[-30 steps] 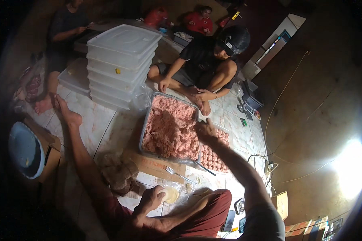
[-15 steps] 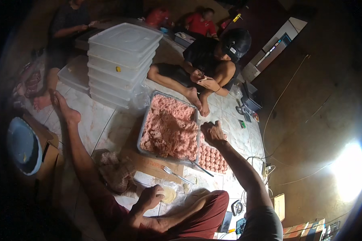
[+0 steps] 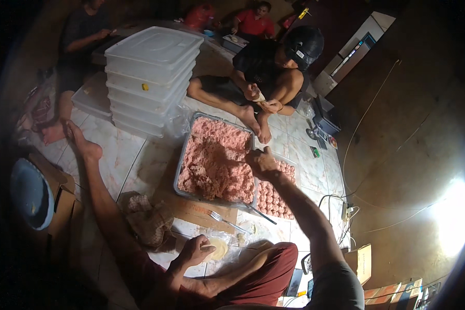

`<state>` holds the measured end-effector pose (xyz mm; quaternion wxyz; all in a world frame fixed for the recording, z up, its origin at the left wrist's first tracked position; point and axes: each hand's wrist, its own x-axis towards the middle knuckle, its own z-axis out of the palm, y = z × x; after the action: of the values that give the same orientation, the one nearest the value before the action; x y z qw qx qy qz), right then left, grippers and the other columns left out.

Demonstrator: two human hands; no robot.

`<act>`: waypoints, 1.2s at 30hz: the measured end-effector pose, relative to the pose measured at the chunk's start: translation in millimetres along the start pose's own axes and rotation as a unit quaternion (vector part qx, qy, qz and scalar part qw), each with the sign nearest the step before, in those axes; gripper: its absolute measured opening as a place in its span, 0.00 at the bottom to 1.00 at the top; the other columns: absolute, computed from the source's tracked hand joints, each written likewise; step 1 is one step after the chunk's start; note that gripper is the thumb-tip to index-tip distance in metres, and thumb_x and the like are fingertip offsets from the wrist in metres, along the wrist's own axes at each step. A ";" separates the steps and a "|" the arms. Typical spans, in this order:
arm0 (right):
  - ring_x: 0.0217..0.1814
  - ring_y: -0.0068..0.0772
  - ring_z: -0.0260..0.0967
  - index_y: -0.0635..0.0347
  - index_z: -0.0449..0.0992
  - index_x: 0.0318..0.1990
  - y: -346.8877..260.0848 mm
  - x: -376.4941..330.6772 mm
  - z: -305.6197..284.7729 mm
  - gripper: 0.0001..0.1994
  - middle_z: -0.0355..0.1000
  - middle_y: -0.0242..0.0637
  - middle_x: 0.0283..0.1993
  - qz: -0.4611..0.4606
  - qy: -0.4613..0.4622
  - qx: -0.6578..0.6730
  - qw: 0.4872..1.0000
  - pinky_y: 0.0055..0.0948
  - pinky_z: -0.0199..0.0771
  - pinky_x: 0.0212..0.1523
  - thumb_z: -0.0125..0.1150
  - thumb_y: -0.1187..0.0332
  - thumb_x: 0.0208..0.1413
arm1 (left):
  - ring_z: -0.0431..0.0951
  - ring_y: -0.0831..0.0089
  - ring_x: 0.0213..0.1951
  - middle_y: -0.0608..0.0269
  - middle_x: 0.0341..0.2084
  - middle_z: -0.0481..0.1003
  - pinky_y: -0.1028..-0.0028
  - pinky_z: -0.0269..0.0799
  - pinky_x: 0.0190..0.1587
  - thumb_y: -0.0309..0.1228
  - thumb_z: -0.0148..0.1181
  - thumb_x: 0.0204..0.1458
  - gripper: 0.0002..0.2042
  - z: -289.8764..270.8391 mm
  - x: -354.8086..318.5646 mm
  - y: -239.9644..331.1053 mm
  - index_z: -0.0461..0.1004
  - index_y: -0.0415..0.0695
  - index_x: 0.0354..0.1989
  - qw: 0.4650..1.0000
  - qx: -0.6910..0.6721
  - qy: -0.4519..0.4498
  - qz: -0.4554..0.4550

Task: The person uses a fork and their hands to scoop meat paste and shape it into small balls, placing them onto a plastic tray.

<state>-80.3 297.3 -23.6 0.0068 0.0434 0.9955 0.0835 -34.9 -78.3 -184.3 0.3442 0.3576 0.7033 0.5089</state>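
A pale tiled floor point(image 3: 116, 155) carries a meat tray point(image 3: 183, 165), stacked lidded tubs point(image 3: 150, 77) and a fork point(image 3: 225, 221).

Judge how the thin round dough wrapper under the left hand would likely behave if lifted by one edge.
The dough wrapper looks thin and flat, so it would probably droop, not stay stiff. It seems light for its size. With the left hand resting at its edge, careless pulling might tear it.
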 end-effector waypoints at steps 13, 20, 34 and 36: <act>0.36 0.46 0.74 0.64 0.78 0.40 -116.0 -141.7 -36.9 0.06 0.73 0.46 0.35 0.150 0.239 0.428 0.858 0.36 0.72 0.36 0.58 0.75 0.57 | 0.66 0.62 0.61 0.57 0.60 0.68 0.58 0.56 0.66 0.59 0.40 0.62 0.35 -26.1 22.8 89.6 0.61 0.39 0.63 0.699 -0.712 -0.057 0.025; 0.39 0.52 0.71 0.65 0.77 0.43 -225.0 -178.8 3.3 0.13 0.70 0.49 0.39 0.118 0.360 0.372 0.847 0.40 0.74 0.37 0.57 0.84 0.49 | 0.55 0.59 0.68 0.50 0.67 0.57 0.59 0.44 0.71 0.66 0.41 0.57 0.45 -16.9 10.2 150.3 0.53 0.33 0.67 0.657 -0.747 -0.004 0.104; 0.37 0.46 0.72 0.61 0.75 0.49 -213.9 -233.0 -1.0 0.18 0.69 0.43 0.38 0.012 0.195 0.358 0.913 0.40 0.76 0.37 0.56 0.76 0.48 | 0.47 0.46 0.71 0.40 0.70 0.47 0.55 0.43 0.72 0.61 0.48 0.56 0.49 -46.0 -35.3 102.1 0.41 0.28 0.69 0.669 -0.742 0.026 -0.030; 0.37 0.49 0.72 0.62 0.75 0.47 -211.7 -235.7 -22.4 0.15 0.70 0.47 0.38 0.057 0.183 0.405 0.894 0.42 0.75 0.36 0.55 0.79 0.51 | 0.50 0.47 0.70 0.40 0.69 0.50 0.55 0.44 0.71 0.61 0.48 0.57 0.47 -46.4 -40.3 106.9 0.44 0.27 0.68 0.696 -0.717 0.010 -0.020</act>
<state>135.9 65.0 -35.4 -0.1985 0.0832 0.9227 -0.3198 -37.4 -110.3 -65.3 0.4992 -0.0174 0.1353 0.8557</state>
